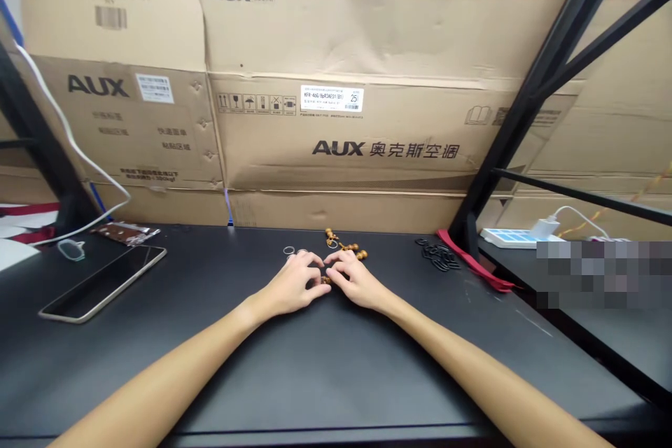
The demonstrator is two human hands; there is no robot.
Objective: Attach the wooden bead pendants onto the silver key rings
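Brown beads [344, 245] lie in a loose cluster on the desk [210, 378] just ahead of your left hand [297, 285] and right hand [357, 280], whose fingers pinch one small bead [326, 280] between them, with metal rings [289, 250] just left of the cluster.

AUX on cardboard cartons [367, 35], fine print doubtful

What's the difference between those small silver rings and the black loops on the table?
The silver rings are pale and shiny; the black loops are dark. The silver rings are only a few, the black loops a tangled heap. The silver rings lie by the left hand, the black loops farther right, past the right hand. Both are ring-shaped and lie on the dark tabletop.
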